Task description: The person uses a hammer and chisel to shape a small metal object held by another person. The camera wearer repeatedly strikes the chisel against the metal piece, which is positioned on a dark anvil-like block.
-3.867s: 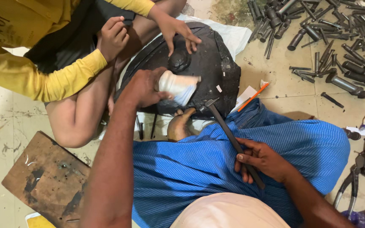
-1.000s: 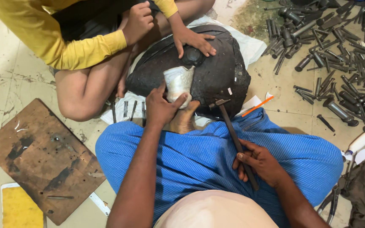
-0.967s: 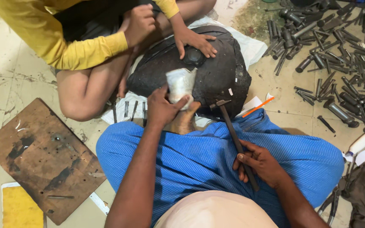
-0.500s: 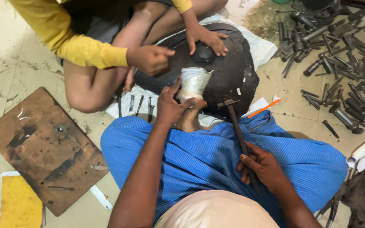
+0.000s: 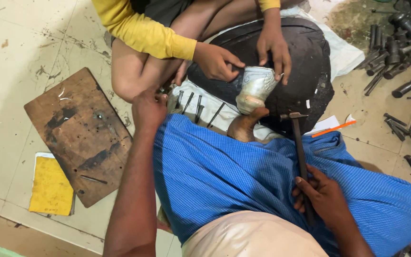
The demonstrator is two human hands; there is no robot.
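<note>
board: flat worn wood, scorched patches; left of left hand
left hand: fingers curled down by thin dark punches on white cloth; grip unclear
silver piece: embossed, rounded, on black dome; co-worker's hands steady it
right hand: closed round slim metal hammer handle; head just right of piece

One hammer, one silver metal piece, one wooden board, four hands, and about five chisels.
</note>
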